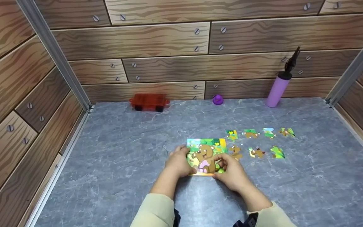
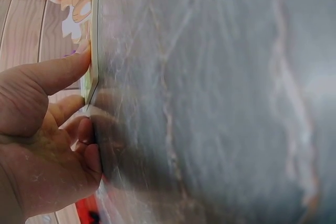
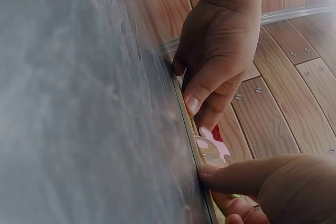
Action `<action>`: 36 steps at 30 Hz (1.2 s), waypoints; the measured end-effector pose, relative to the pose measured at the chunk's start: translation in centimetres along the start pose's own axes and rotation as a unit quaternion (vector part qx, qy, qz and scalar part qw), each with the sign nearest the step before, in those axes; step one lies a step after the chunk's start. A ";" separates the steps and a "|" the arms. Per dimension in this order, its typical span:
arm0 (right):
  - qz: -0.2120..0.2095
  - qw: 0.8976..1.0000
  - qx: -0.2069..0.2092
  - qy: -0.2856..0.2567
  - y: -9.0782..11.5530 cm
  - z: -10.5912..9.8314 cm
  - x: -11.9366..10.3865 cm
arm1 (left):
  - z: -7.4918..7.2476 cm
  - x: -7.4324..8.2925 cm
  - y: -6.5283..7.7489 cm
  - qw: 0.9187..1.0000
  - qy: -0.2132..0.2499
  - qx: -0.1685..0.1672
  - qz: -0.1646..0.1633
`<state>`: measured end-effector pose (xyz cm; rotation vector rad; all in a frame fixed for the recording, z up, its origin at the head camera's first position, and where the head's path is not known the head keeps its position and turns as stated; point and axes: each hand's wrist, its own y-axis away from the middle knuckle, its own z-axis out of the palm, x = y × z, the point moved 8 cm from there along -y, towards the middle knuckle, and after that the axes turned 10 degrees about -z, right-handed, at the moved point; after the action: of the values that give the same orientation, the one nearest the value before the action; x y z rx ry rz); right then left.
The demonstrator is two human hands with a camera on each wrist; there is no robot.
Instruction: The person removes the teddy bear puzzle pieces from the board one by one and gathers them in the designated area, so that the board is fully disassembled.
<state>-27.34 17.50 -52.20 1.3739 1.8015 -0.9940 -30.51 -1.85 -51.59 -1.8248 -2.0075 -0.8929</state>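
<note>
A square picture puzzle (image 1: 206, 153) of a brown bear on green lies flat on the table in the head view. My left hand (image 1: 179, 162) grips its left side, thumb over the near left corner and fingers along the edge. At the near right corner, my right hand (image 1: 233, 173) holds the puzzle with bent fingers on the right side and the thumb at the front edge. Both thumbs show against the thin board edge (image 3: 190, 124) in the right wrist view. Beside the right fingers lies a loose brown bear piece (image 1: 235, 151), partly covered by that hand.
Several loose puzzle pieces (image 1: 257, 152) lie in two rows right of the puzzle. At the back stand a red toy wagon (image 1: 150, 101), a small purple toy (image 1: 218, 99) and a purple hand pump (image 1: 278, 90) with a black nozzle. Wood-patterned walls (image 1: 169, 41) enclose the grey table (image 1: 121, 189).
</note>
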 end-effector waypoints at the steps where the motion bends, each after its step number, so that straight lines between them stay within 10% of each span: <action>1: 0.001 1.000 0.000 -0.002 0.0 0.0 0.0 | 0.0 0.0 0.0 1.000 0.000 0.000 0.001; 15: -0.013 0.999 -0.006 -0.047 0.0 -2.5 0.2 | 0.0 -0.1 0.1 1.000 0.004 -0.001 0.005; 36: -0.047 0.997 0.032 0.045 1.2 -16.8 4.0 | -0.1 0.0 0.3 1.000 0.004 -0.004 0.008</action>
<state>-28.04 34.09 -47.43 1.4029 1.9320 -1.0627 -30.22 -1.86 -51.41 -1.8347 -1.9848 -0.9039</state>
